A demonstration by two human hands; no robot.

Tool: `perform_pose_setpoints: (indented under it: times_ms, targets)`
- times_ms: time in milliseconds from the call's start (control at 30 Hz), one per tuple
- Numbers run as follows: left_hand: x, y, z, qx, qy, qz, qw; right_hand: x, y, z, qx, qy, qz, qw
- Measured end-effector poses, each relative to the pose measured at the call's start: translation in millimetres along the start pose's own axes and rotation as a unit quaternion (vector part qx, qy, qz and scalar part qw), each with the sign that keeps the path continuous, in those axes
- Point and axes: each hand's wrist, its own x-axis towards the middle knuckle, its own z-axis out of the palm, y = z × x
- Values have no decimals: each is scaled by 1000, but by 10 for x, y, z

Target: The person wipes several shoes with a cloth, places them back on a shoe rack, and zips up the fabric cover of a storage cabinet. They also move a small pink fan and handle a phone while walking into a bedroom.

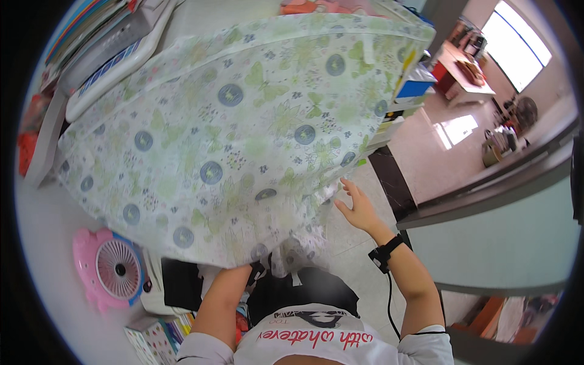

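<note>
A thin, translucent tablecloth (255,132), apparently plastic, is spread in front of me. It has a print of green butterflies, flowers and grey-blue discs. Its near part sags into loose folds (301,246) before my black bottoms. My right hand (358,210) is beside the cloth's right edge, fingers apart and nothing held; whether a fingertip touches the cloth I cannot tell. A black wrist strap with a small device (385,253) and a cable is on that forearm. My left forearm (228,287) runs under the cloth's near edge, so the left hand is hidden.
At the far left, papers and a white-rimmed tray (114,64) are stacked. A pink fan (107,269) stands lower left, near a black panel (182,284) and several books (182,326). Boxes (413,86) line the right side. A glass-topped desk (492,251) curves along my right.
</note>
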Motion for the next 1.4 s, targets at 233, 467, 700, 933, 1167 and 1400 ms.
perform_pose_setpoints:
  times_ms: [233, 467, 700, 933, 1167, 1400]
  targets:
    - [-275, 47, 114, -129, 89, -132, 979, 357, -301, 199, 42, -150, -91, 983]
    - [-672, -287, 391, -339, 256, -327, 844, 617, -361, 667, -17, -235, -197, 952]
    - [-791, -771, -219, -520, 459, -281, 663, 806, -508, 1208, -54, -217, -274, 935]
    - [-952, -1575, -1530, -359, 660, -287, 595, 978, -978, 1648, -83, -314, -288, 901]
    - [-686, -1822, -2355, -723, 414, -114, 540, 1327, -1540, 2093, -103, -378, -250, 885]
    - [-162, -1713, -2309, -759, 281, -139, 570, 1527, -1872, 2703, -80, -387, -256, 882]
